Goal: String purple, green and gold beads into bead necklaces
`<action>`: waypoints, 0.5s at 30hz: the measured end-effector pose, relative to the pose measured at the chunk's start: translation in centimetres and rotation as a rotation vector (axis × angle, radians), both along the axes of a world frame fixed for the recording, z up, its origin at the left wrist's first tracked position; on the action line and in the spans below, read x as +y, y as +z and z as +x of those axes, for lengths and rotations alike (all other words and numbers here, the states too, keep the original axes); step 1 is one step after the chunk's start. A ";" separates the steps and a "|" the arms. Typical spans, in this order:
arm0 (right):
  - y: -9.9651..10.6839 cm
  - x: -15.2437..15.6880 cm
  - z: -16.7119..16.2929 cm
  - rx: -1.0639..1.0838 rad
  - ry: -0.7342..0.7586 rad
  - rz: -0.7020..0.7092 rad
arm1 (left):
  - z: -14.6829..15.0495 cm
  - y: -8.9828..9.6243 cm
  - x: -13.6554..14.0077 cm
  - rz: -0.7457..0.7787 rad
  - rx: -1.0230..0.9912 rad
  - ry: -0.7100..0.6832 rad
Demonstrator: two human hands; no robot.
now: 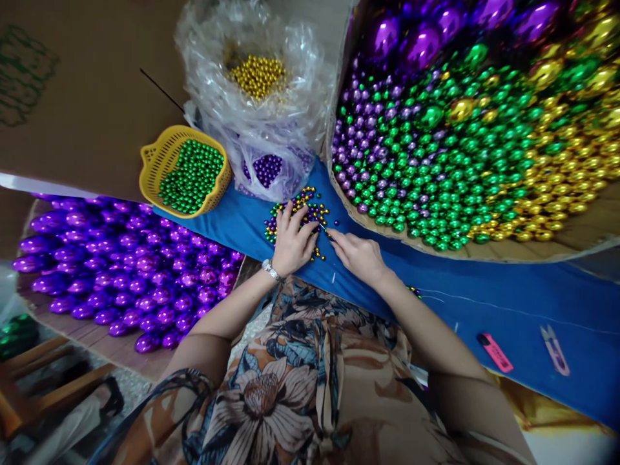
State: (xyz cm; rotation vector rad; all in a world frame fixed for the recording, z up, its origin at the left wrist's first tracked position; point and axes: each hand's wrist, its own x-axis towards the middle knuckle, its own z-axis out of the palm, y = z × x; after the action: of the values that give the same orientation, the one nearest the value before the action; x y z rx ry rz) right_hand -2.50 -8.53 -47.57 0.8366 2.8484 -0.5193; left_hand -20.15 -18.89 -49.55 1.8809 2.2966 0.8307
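My left hand [293, 240] lies over a loose pile of small shiny beads [310, 194] in gold, green and purple on the blue cloth. Its fingers are spread, with the index fingertip close to a thin needle [323, 227]. The fingers of my right hand [361, 257] are closed in a pinch on that needle, which points left toward the beads. Past my right wrist, a white thread [479, 302] runs off across the cloth. A few strung beads [414, 291] show beside the right forearm, partly hidden by it.
A yellow basket [145, 174] holds green beads. Clear plastic bags [203, 71] contain gold and purple beads. Large boxes of shiny balls stand at right [484, 255] and lower left [41, 313]. Thread snips [555, 350] and a pink box cutter [496, 352] lie on the blue cloth [523, 284].
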 end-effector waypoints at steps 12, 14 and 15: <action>0.0 -0.4 -0.8 -0.116 0.020 0.038 | 0.2 0.1 -0.1 -0.038 0.012 -0.040; -0.3 -0.4 -0.7 -0.086 0.021 0.039 | -0.1 0.1 -0.3 -0.027 -0.001 -0.019; -0.4 -0.4 -0.6 -0.065 0.023 0.040 | -0.3 0.2 -0.4 -0.023 -0.010 -0.003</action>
State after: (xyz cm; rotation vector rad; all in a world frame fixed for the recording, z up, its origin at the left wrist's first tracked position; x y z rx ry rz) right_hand -3.07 -8.90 -47.95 0.8106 2.8145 -0.4253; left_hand -20.43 -19.28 -49.39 1.8659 2.2869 0.8085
